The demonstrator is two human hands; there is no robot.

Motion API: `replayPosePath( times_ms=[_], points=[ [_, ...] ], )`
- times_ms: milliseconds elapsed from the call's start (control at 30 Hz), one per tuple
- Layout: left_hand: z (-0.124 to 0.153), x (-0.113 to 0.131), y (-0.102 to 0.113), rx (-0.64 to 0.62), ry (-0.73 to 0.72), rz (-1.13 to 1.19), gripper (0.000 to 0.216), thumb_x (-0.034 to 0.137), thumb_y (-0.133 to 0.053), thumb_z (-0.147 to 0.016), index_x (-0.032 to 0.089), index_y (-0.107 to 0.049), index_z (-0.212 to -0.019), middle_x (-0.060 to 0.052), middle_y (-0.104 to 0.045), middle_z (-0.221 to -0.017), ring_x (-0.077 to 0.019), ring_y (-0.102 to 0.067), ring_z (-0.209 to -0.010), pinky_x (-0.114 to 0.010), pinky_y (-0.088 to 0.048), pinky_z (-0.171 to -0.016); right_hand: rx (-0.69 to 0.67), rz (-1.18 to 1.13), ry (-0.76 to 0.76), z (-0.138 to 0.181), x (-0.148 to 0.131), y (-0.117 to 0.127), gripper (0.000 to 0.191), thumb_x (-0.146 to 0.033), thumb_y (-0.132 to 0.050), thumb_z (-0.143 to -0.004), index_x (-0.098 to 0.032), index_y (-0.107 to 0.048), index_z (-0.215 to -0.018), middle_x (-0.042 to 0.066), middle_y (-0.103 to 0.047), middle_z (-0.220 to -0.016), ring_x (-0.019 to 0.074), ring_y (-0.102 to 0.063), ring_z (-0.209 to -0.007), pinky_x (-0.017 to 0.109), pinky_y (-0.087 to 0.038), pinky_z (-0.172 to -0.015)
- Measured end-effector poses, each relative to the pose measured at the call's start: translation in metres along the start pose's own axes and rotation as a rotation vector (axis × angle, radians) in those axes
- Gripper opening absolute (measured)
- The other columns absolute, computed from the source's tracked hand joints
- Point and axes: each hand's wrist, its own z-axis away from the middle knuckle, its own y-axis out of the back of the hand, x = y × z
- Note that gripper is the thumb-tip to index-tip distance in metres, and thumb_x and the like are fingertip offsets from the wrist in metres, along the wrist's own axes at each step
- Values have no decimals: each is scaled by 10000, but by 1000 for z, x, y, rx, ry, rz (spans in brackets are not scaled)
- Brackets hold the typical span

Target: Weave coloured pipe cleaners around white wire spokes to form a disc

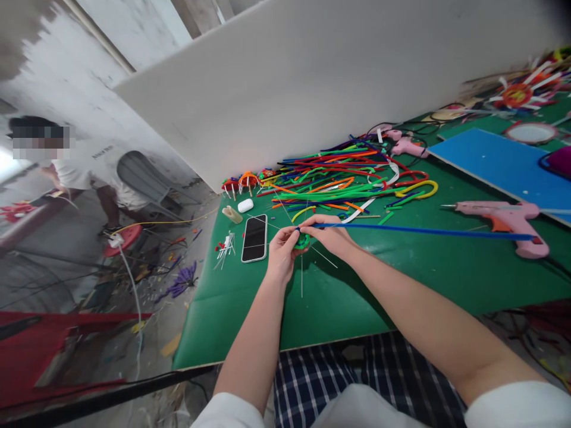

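Note:
My left hand (282, 249) and my right hand (329, 233) meet over the green table (401, 273). Between them sits a small green wound piece (303, 241) with thin white spokes sticking out of it. My left hand's fingers are closed around that piece. With a pinch, my right hand holds the end of a long blue pipe cleaner (423, 230) against it. The pipe cleaner runs off to the right across the table.
A heap of coloured pipe cleaners (348, 178) lies behind my hands. A phone (254, 238), an earbud case (245, 205) and pins (226, 245) lie to the left. Glue guns (508, 217) and a blue board (499, 163) lie right. A seated person (84, 169) is far left.

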Motion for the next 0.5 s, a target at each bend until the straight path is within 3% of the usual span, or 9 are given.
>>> replayPosePath(
  times_ms=[200, 500],
  points=[
    [2, 0, -3, 32, -34, -39, 300, 307, -681, -588, 158, -557, -818, 12, -578, -690, -101, -575, -580, -240, -488, -535, -12, 31, 16, 0, 0, 2, 195, -327, -585, -668, -165, -650, -755, 25, -646, -763, 137, -569, -712, 257, -438, -648],
    [2, 2, 0, 78, -104, -201, 332, 331, -676, -583, 134, -577, -832, -13, -586, -685, -109, -565, -567, -222, -490, -448, -89, -87, -57, -1, 0, 5, 228, -330, -587, -667, -161, -664, -799, 40, -643, -788, 127, -575, -678, 238, -479, -584]
  ],
)
